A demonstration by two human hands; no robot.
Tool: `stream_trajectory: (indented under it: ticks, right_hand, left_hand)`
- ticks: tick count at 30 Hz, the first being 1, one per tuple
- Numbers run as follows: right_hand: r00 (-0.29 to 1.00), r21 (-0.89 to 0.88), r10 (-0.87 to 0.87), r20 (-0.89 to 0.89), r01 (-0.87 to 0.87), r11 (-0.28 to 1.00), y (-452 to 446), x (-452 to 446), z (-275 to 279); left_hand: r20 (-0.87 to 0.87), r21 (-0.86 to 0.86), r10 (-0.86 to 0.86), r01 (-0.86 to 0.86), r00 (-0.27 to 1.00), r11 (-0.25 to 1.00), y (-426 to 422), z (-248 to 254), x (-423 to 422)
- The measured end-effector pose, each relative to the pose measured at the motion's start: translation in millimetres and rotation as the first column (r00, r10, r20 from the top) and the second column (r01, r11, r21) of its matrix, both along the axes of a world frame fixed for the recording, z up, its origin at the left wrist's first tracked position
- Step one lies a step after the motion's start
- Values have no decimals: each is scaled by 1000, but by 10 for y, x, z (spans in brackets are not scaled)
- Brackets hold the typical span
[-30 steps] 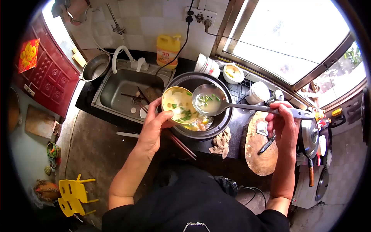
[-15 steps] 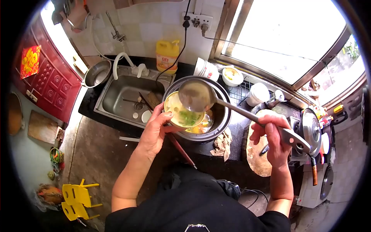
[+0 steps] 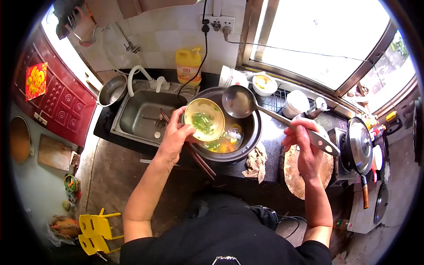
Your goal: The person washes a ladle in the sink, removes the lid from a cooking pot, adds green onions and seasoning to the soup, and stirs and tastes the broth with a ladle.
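Note:
My left hand (image 3: 173, 138) is closed on the rim of a small yellowish bowl (image 3: 217, 115), tilted over the near-left part of the large dark pot (image 3: 255, 143). Chopped green pieces lie in the bowl. Below, the pot holds a liquid with orange and green bits (image 3: 227, 140). Dark red chopsticks (image 3: 202, 164) pass under my left hand; whether my fingers grip them too is hidden. My right hand (image 3: 305, 148) is wrapped round the handle of a metal ladle (image 3: 239, 101), whose scoop hangs over the far side of the pot.
Left of the pot is a steel sink (image 3: 141, 106) with a white faucet (image 3: 139, 73). A yellow jug (image 3: 187, 66) stands behind. A crumpled cloth (image 3: 256, 163) and round wooden board (image 3: 304, 176) lie right, near a lidded pan (image 3: 358, 141). Yellow chairs (image 3: 95, 227) stand on the floor.
The ladle has moved off the bowl to the far right, its scoop no longer covering the bowl. The bowl has tipped further, and the chopsticks have shifted left.

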State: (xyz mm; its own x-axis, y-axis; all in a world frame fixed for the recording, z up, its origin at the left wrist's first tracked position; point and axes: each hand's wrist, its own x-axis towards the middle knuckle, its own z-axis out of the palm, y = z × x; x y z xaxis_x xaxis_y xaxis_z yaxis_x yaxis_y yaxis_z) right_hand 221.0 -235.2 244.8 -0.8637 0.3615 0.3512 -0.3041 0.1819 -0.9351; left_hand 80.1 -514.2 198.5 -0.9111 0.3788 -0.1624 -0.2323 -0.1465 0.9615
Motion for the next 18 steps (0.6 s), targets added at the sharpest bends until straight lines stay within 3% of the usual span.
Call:
stream_trajectory:
  ticks: [4, 7, 8, 11, 12, 15, 16, 18]
  right_hand:
    - [994, -19, 90, 60, -89, 996, 1, -38, -111]
    - [991, -7, 107, 83, -106, 994, -13, -42, -178]
    - [991, 4, 104, 79, -105, 994, -8, -43, -201]
    - [993, 64, 87, 79, -92, 994, 20, -63, -247]
    - [994, 100, 71, 86, -80, 992, 41, -64, -262]
    - [993, 164, 45, 107, -62, 984, 48, -60, -304]
    - [993, 178, 47, 107, -66, 982, 44, -67, -340]
    - [995, 282, 16, 94, -42, 958, 57, -91, -396]
  left_hand:
    - [-168, -195, 8, -41, 986, 980, 56, 23, -99]
    - [-390, -201, 23, -109, 920, 973, 82, -291, -300]
    - [-555, -275, -48, -130, 830, 953, 92, -326, -393]
    - [-548, -552, -248, -123, 799, 824, 102, -234, -404]
    - [-577, -666, -286, -238, 765, 707, 148, -130, -340]
    - [-614, -789, -494, -446, 616, 423, 328, 106, -170]
    - [-671, -729, -585, -548, 456, 409, 341, 66, -187]
    - [-701, -635, -668, -647, 252, 422, 373, 31, -191]
